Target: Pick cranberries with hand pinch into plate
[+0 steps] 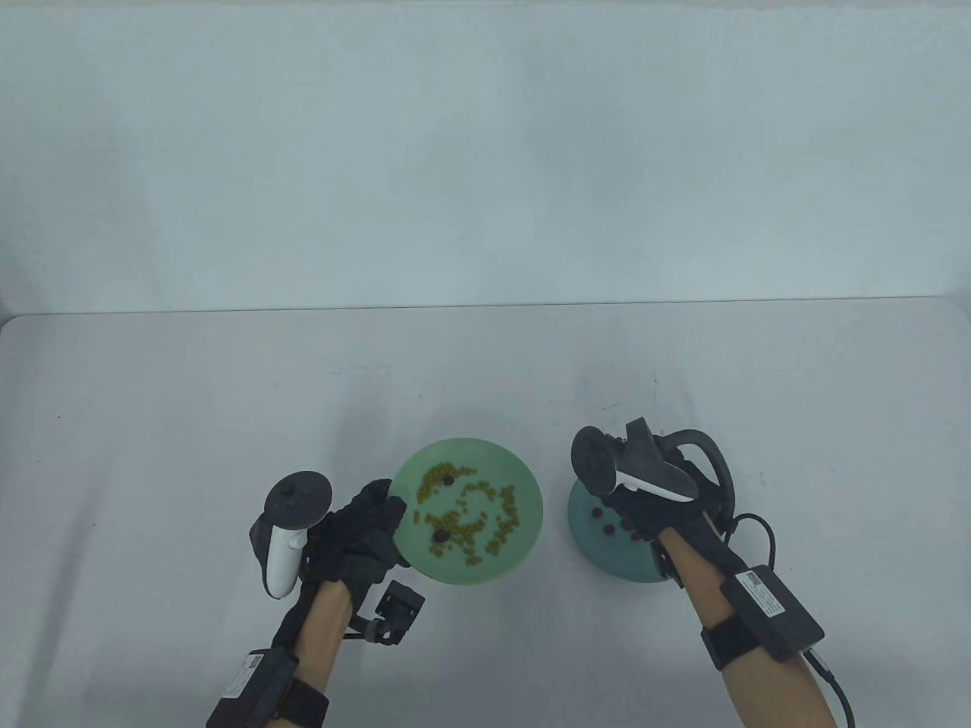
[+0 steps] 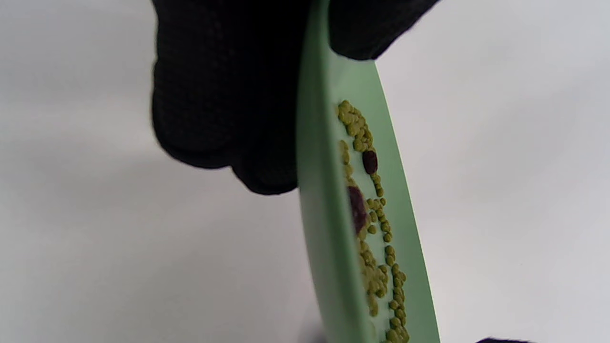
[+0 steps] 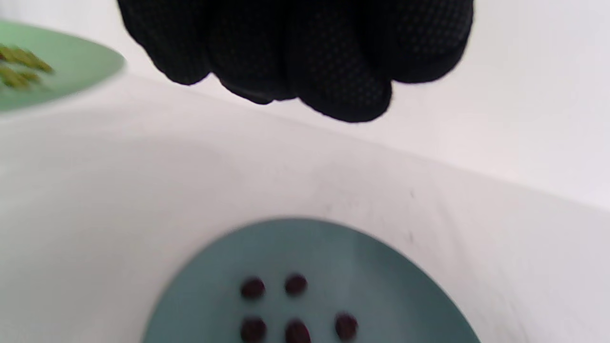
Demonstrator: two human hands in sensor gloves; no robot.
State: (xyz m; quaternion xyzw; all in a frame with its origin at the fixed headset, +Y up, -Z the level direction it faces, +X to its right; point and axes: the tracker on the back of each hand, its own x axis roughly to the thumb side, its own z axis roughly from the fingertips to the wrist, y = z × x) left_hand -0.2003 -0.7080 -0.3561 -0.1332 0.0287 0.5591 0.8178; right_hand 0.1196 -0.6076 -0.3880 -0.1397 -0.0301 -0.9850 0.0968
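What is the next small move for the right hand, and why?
Probably the right hand should move left to the green plate and pinch a cranberry. It hovers over the blue plate, which already holds five cranberries, and shows no berry in its fingers. Two dark cranberries remain among the green beans, while the left hand holds that plate's rim.

— Where are the cranberries?

— Two dark red ones, cranberry one [image 1: 448,480] and cranberry two [image 1: 440,535], lie in the green plate [image 1: 523,546] among small yellow-green beans [image 1: 501,523]. That plate is lifted and tilted, gripped at its near-left rim.

— And the other plate?

— The teal plate [image 1: 607,565] sits flat on the worktop, just right of the green one. Five picked cranberries [image 3: 295,284] lie on it, small, round, dark, slightly apart from each other.
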